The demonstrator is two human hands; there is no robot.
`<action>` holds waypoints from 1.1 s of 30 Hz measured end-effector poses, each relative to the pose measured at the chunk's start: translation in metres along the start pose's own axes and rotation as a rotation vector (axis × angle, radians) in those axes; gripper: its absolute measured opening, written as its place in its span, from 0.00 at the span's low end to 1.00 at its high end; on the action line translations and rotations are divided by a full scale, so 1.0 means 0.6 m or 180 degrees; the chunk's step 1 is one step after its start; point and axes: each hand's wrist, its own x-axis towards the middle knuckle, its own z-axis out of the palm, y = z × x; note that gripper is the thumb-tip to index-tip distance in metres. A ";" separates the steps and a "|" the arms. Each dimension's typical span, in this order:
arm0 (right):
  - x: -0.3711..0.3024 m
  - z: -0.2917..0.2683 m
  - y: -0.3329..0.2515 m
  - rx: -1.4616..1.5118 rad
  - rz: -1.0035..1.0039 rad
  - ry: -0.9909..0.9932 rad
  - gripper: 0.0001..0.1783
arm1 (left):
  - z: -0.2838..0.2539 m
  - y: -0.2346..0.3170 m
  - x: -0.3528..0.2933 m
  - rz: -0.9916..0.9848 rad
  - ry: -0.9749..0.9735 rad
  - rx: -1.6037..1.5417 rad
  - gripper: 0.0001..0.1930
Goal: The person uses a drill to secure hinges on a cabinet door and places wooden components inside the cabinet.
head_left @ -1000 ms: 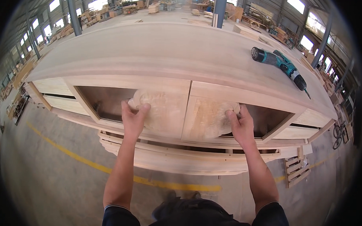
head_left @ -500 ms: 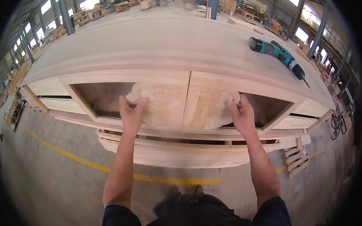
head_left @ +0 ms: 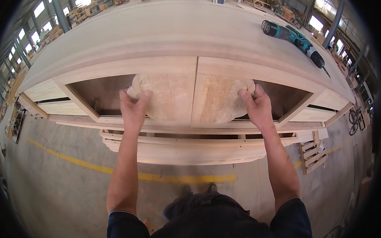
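A pale, unpainted wooden cabinet stands before me, its broad top [head_left: 160,32] stretching away. Two front doors meet at the middle, each with a carved, scalloped wooden panel beside a dark opening. My left hand [head_left: 134,108] pinches the outer carved edge of the left door [head_left: 170,95], thumb on the front and fingers curled round into the opening. In the same way, my right hand [head_left: 258,106] grips the outer carved edge of the right door [head_left: 220,97]. A narrow seam runs between the doors. What lies inside the openings is too dark to make out.
A teal and black cordless drill [head_left: 296,41] with a bit lies on the cabinet top at the right. Another long wooden piece [head_left: 189,152] sits low in front of the cabinet. A slatted wooden pallet [head_left: 313,157] and a yellow floor line [head_left: 188,177] show below.
The cabinet and drill appear higher in the picture as my view tilts down. My left hand sits slightly further left. Both hands keep their hold on the carved door edges.
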 end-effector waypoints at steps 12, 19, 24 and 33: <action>0.004 0.003 0.012 -0.0092 -0.0181 0.0113 0.14 | 0.003 -0.005 0.004 -0.0013 0.0067 0.0086 0.24; 0.004 0.002 0.011 -0.0090 -0.0046 0.0128 0.16 | 0.004 -0.003 0.004 -0.0083 0.0088 0.0260 0.24; 0.002 0.007 0.004 0.0022 -0.0061 0.0140 0.16 | -0.004 -0.013 0.007 -0.0088 0.0053 0.0203 0.25; -0.003 0.002 0.020 0.0060 -0.0226 0.0230 0.18 | 0.002 -0.015 0.012 0.0037 0.0086 0.0654 0.21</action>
